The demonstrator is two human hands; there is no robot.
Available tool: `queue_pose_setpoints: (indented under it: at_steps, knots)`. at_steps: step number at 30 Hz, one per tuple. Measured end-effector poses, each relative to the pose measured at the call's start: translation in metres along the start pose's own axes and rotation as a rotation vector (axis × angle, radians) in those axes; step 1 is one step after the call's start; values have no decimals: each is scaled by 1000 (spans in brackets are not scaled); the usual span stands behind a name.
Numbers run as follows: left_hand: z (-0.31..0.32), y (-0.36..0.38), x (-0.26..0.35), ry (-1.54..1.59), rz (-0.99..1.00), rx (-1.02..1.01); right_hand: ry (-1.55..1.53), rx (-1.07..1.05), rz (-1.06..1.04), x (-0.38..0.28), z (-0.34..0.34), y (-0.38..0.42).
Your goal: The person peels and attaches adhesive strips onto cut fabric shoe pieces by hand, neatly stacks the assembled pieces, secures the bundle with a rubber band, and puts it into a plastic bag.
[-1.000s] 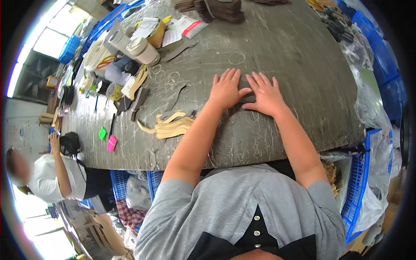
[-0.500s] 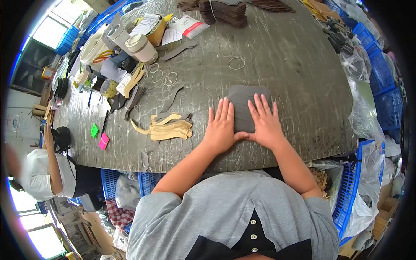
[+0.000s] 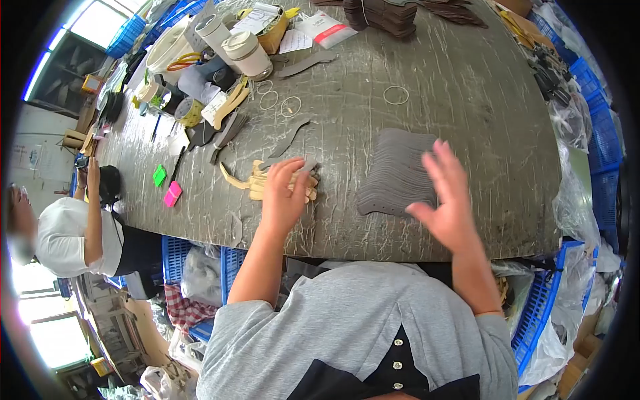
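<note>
A fanned stack of thin grey strips (image 3: 397, 172) lies on the table in front of me. My right hand (image 3: 448, 197) is at its right edge, slightly blurred, fingers stretched out and thumb apart near the lower right corner. Over to the left, my left hand (image 3: 287, 197) reaches across a pile of tan curved strips (image 3: 257, 188) and covers part of it. Its fingers are bent loosely and spread, the tips close to a small grey scrap (image 3: 310, 167). Just above lies a single curved grey strip (image 3: 288, 143).
Rubber bands (image 3: 396, 95), a white lidded cup (image 3: 247, 56) and a yellow tape roll (image 3: 189, 112) are on the table. Dark brown stacked pieces (image 3: 380, 19) sit at the far edge. Blue crates (image 3: 533, 313) stand around it. Another person (image 3: 80, 233) is at the left.
Both hands have come off the grey stack's sides. My left hand has moved left to the tan strips, my right hand slightly right. The grey strips now look fanned out; the view has shifted.
</note>
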State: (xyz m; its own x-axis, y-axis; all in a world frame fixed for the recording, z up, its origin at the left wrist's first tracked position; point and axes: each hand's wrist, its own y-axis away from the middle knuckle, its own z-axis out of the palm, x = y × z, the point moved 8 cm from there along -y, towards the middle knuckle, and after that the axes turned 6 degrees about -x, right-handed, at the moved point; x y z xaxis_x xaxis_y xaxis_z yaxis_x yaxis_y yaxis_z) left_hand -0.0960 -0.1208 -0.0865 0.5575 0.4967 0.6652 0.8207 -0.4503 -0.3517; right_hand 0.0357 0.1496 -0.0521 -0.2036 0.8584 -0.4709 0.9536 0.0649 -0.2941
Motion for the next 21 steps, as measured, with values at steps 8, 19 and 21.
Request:
queue_pose_setpoints:
  at_steps: [8,19,21]
  knots:
    - [-10,14,13,6,49,69,-601,464,-533,-101,-189,-36]
    - [-26,18,7,-24,75,119,-569,579,-622,-105,-215,-10]
    - [-24,19,12,-71,98,93,-561,579,-598,-106,-216,-10]
